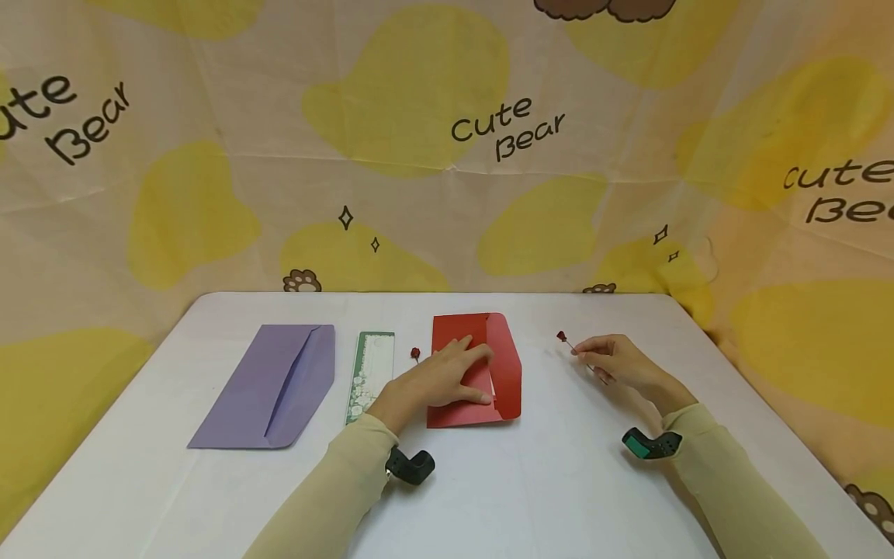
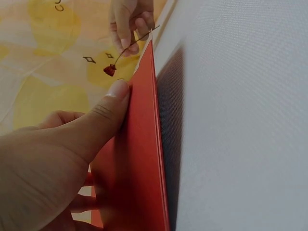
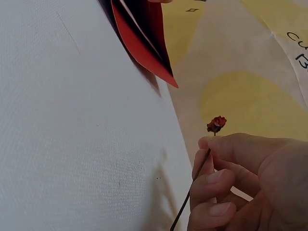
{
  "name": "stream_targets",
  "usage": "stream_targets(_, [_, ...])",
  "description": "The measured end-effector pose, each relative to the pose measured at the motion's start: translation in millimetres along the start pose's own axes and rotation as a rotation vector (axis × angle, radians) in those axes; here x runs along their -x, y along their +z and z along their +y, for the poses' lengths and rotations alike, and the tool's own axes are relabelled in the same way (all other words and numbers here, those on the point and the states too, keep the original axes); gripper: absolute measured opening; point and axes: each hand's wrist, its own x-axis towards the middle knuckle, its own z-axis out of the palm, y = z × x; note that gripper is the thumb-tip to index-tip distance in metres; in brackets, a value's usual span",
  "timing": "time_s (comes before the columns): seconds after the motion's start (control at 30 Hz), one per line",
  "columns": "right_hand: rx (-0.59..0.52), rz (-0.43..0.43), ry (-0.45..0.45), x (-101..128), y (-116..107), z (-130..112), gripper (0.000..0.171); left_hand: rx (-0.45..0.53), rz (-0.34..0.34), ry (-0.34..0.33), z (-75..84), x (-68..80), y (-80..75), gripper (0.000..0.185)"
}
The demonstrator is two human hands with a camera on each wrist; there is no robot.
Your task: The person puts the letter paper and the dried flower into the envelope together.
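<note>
My left hand (image 1: 443, 376) lies across a red envelope (image 1: 457, 415) with its flap (image 1: 508, 373) unfolded to the right. In the left wrist view the thumb (image 2: 108, 108) grips the pocket near its mouth, and the other fingers are bent, partly hidden by the red paper. The mouth gapes in the right wrist view, with a pale edge inside. To the right, my right hand (image 1: 621, 361) pinches the thin stem of a small dried red rose (image 3: 216, 124) between thumb and fingers. The bloom points up and left toward the envelope, above the table.
A second small red rose (image 1: 415, 353) lies left of the red envelope, partly hidden by my left hand. Beside it is a green-bordered card (image 1: 377, 357) with white flowers. A purple envelope (image 1: 251, 388) with its flap out lies further left on the white table (image 1: 524, 497).
</note>
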Motion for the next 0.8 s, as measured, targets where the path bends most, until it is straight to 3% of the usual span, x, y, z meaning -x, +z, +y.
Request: stream_targets(0.8, [-0.103,-0.038,-0.038,1.8,9.4,-7.7,0.032,-0.016,0.005,0.011,-0.2,0.6,0.0,0.064])
